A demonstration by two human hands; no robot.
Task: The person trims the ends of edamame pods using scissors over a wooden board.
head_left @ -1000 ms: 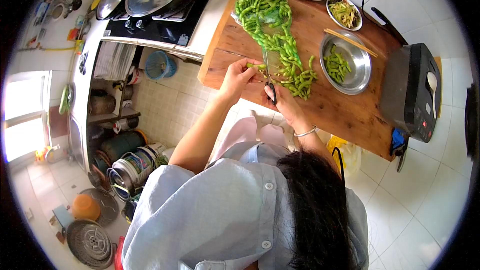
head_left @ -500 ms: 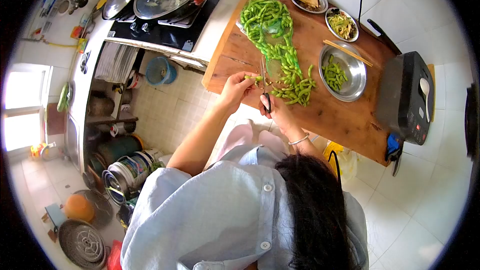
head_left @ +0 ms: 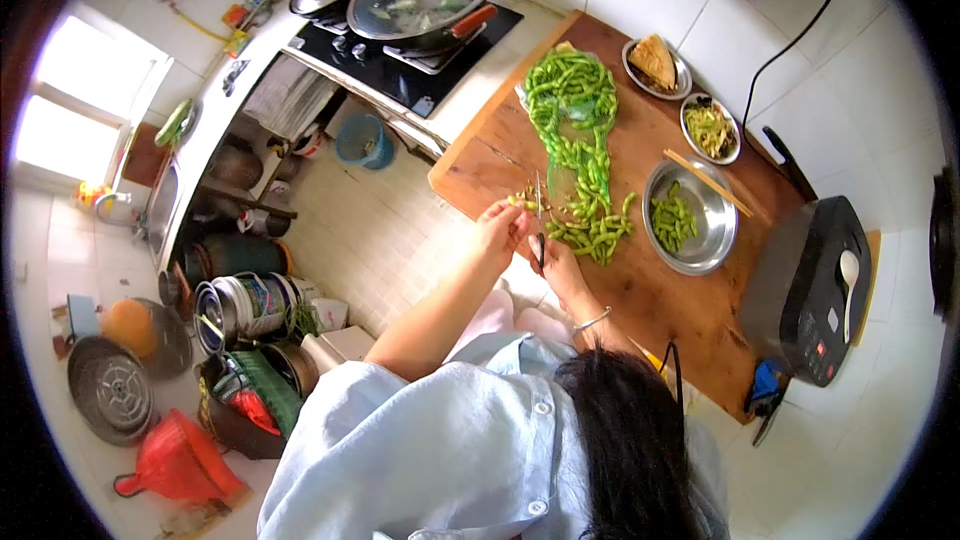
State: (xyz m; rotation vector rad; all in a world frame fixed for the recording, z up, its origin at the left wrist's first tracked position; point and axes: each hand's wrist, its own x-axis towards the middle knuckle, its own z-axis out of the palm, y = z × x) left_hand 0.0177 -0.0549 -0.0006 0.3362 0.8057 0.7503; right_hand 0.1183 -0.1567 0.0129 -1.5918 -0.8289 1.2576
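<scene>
By the left hand point(head_left: 500, 230), a slim green pod point(head_left: 519, 203) is pinched at the brown wooden table point(head_left: 660, 300); trimming seems in hand, careful aim needed; black-handled metal scissors point(head_left: 540, 208) are gripped by the right hand point(head_left: 560, 270); loose green pods point(head_left: 602, 237) are strewn in the way of the round silvery bowl point(head_left: 712, 235)

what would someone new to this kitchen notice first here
Probably the bright green soybean pods spread across the wooden tabletop. Next, at its near edge, the scissors in the right hand, beside the left hand holding a pod. Then the glass-lidded wok on the stove, upper left.
</scene>
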